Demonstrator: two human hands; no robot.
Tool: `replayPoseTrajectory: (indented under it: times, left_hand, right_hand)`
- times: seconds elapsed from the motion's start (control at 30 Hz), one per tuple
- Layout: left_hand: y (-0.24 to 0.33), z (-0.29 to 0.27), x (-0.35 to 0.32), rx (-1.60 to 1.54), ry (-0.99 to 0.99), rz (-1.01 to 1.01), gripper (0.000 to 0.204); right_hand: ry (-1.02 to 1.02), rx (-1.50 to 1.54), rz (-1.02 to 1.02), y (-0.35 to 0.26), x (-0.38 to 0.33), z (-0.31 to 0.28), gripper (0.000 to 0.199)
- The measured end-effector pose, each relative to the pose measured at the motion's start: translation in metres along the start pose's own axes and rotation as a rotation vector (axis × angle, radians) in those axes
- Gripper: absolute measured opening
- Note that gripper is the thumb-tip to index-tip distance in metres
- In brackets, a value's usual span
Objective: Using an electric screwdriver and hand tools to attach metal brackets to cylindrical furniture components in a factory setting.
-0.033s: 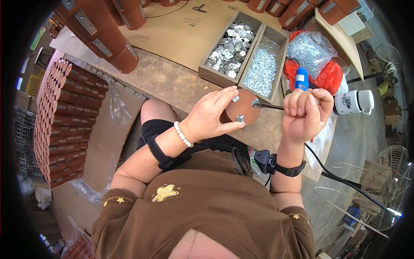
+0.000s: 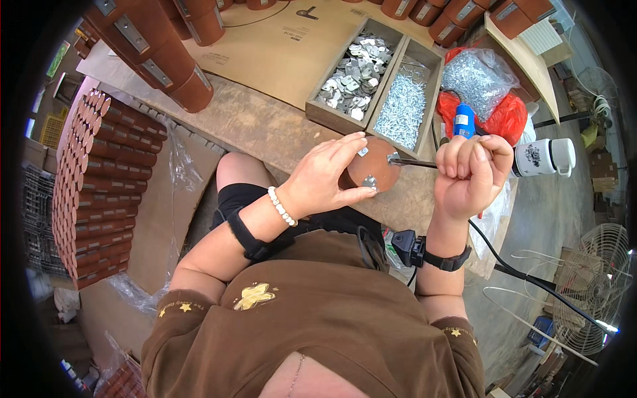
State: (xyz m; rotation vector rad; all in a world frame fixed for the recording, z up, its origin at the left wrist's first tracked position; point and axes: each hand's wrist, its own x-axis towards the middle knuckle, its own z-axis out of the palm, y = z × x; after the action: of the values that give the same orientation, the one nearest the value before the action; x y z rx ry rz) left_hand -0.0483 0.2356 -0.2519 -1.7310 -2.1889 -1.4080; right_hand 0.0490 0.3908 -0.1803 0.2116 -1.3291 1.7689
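Observation:
My left hand (image 2: 332, 172) grips a reddish-brown round pot (image 2: 378, 159) at the table's near edge, fingers over its far side and thumb along its near side. Small metal tabs sit at the rim of its round face, one beside my fingertips and one by my thumb. In my closed right hand (image 2: 471, 174) is a thin dark metal tool (image 2: 418, 163). Its tip meets a third metal tab (image 2: 393, 159) on the pot's right side. My fist hides the tool's handle, so its exact kind does not show.
Beyond the pot, wooden trays hold metal plates (image 2: 357, 74) and screws (image 2: 401, 109). A blue cylinder (image 2: 464, 121), a bag of screws (image 2: 479, 74) and a white bottle (image 2: 544, 157) are at right. Stacked pots (image 2: 109, 189) stand left; a black cable (image 2: 504, 262) runs lower right.

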Motion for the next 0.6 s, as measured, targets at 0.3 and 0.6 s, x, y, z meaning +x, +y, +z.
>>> replayPoseTrajectory:
  times: [0.3,0.6]
  left_hand:
    - [0.022,0.0,0.009,0.251,-0.018,-0.008,0.071]
    - [0.021,0.006,0.02,0.159,-0.17,-0.074,0.063]
  right_hand:
    - [-0.214,-0.038,0.176,-0.001,0.018,0.005,0.011]
    - [-0.106,-0.36,0.298,-0.011,0.014,0.024,0.009]
